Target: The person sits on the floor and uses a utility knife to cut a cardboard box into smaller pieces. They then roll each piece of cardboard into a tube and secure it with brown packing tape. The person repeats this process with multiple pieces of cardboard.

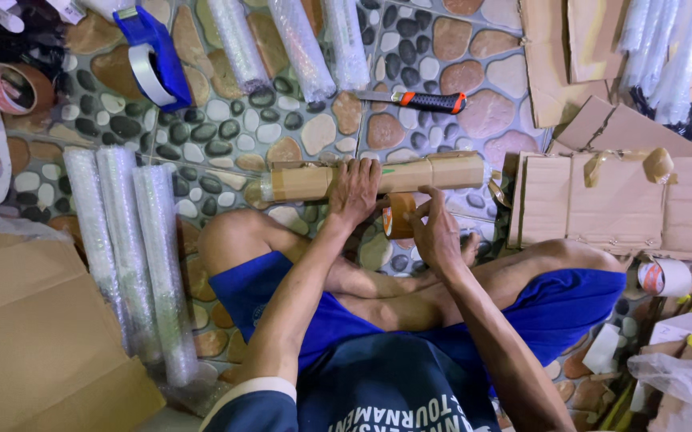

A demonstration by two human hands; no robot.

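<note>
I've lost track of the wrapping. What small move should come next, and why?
Probably pull the tape roll in the right hand along the cardboard tube. The left hand pins the tube at its middle, and the roll sits right beside it, so more tape looks due.

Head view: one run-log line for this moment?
left hand pressing cardboard-wrapped tube | right hand holding brown tape roll | utility knife on floor

Makeshift packing workplace on a pebble-tiled floor (442, 48), bubble-wrapped rolls (130, 248), flattened cardboard (618, 200), tape dispenser (154, 56)
</note>
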